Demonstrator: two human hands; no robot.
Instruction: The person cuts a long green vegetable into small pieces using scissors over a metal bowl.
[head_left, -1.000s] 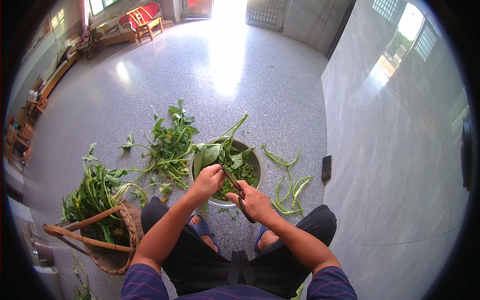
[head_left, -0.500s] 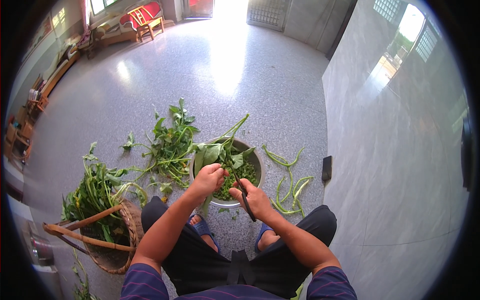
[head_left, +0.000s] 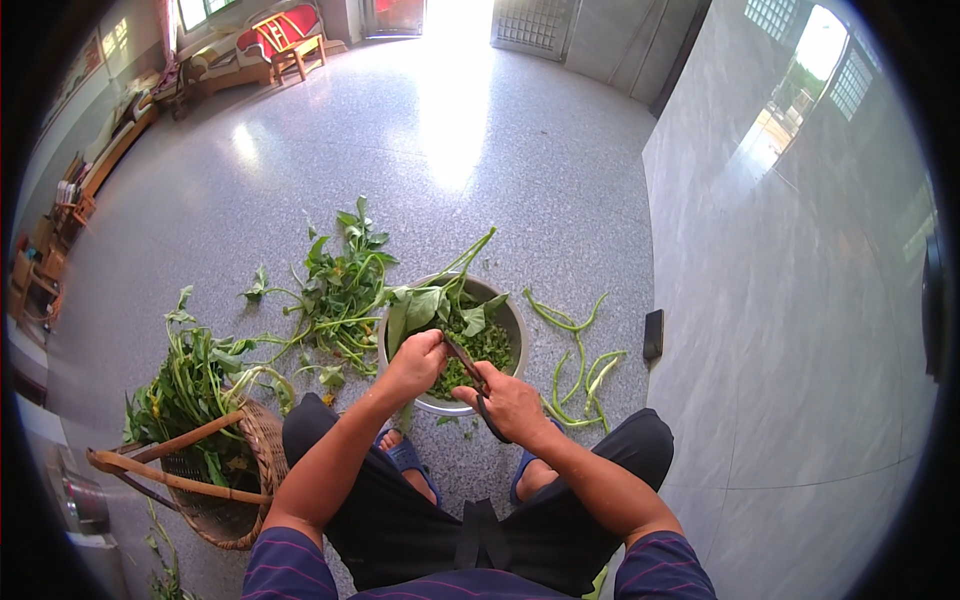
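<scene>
A home: wooden chair (head_left: 296, 48), pink curtain (head_left: 168, 42)

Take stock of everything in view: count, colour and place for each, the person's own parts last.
Floor: one, speckled grey, underfoot
Wall: one, grey, right side
Doorway: one, bright white, far end
Chair: one, yellow-brown, far left
Basin: one, silver-grey, floor, centre
Chopped greens: many, green, in the basin
Leafy bunch: one, green, over the basin
Scissors: one pair, dark, over the basin
Leafy heap: one, green, left of the basin
Loose stems: several, pale green, right of the basin
Basket: one, brown, lower left, greens inside
Flat object: one, black, at the wall's foot
Sandals: two, blue, worn
Trousers: one pair, black, worn
Shirt: one, dark striped, lower edge
Left hand: one, bare, gripping the leafy bunch
Right hand: one, bare, holding the scissors
</scene>
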